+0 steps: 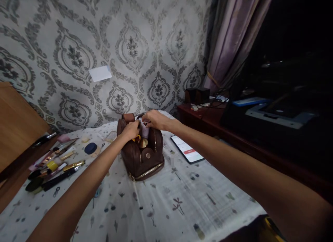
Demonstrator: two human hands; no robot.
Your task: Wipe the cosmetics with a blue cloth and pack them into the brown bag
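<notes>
Grey patterned wall [132, 47] at rear; white printed cloth [156, 203] below. Brown bag [127, 150], leather-look w/ gold-tone zip [150, 171] and round snap [148, 155], sits open directly under the fingers. L. hand [131, 130]: fingers bent at bag opening, grip can't tell. R. hand [156, 119]: fingers curled at top of pale item [145, 131] inside; clamped or not, can't tell. Phone [186, 150] right of fingers, approx. level; assorted cosmetics [52, 165] well left.

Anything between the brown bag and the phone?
Nothing; just bare printed cloth between bag and phone, seen in the head view.
</notes>
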